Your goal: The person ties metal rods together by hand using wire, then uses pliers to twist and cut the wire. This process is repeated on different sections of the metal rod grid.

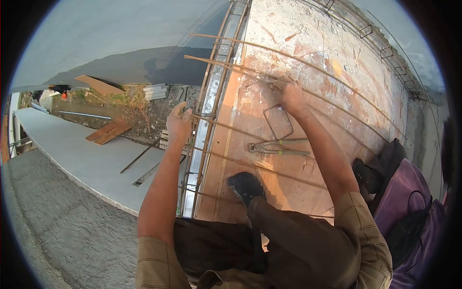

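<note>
My left hand (179,118) is closed at the end of a thin rebar rod (236,129), beside the long bar cage (204,115) at the board's edge. Up on the plywood surface (231,159), my right hand (290,92) has its fingers wrapped round another rod (255,72), which reaches left past the cage. Just below that hand lies a bent rectangular wire stirrup (278,123). Pincers (279,146) with greenish handles rest under the stirrup, their jaws to the left. More rods lie across the boards, roughly parallel.
My shod foot (245,187) is on the boards near the pincers. Purple cloth (404,192) lies at the right. A second bar cage (385,52) runs along the far right edge. Lower down at the left are a grey ledge (72,139), wood pieces (109,132) and rubble.
</note>
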A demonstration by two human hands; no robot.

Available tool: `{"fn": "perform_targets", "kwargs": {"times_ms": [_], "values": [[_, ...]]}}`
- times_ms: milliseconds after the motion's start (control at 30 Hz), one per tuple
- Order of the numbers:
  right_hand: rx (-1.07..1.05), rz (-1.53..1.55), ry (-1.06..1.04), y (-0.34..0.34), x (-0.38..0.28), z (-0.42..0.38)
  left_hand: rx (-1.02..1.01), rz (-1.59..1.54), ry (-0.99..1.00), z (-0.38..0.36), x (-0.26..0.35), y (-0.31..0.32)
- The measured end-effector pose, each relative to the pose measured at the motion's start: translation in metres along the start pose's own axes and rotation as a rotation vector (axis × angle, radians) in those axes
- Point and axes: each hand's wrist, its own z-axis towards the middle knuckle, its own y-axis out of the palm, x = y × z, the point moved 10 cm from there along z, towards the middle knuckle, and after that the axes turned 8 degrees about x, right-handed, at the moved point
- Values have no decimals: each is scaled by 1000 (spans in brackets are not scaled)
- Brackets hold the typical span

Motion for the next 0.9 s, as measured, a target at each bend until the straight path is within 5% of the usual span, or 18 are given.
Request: {"fn": "perform_targets", "kwargs": {"times_ms": [33, 167, 200, 367, 667, 767, 900], "values": [[175, 28, -168, -23, -20, -5, 25, 6, 2, 5, -8, 2], [-104, 324, -6, -8, -43, -72, 123, -386, -244, -28, 9, 0], [-201, 337, -16, 3, -53, -99, 152, -288, -189, -26, 10, -5], [-17, 215, -153, -18, -79, -147, 141, -17, -16, -3, 47, -2], [-5, 256, -27, -33, -67, -135, 17, -242, -65, 4, 14, 21], [-51, 278, 19, -37, -84, -107, 459, 203, 255, -15, 54, -27], [-51, 169, -72, -15, -102, -40, -7, -49, -292, -27, 26, 5]]}}
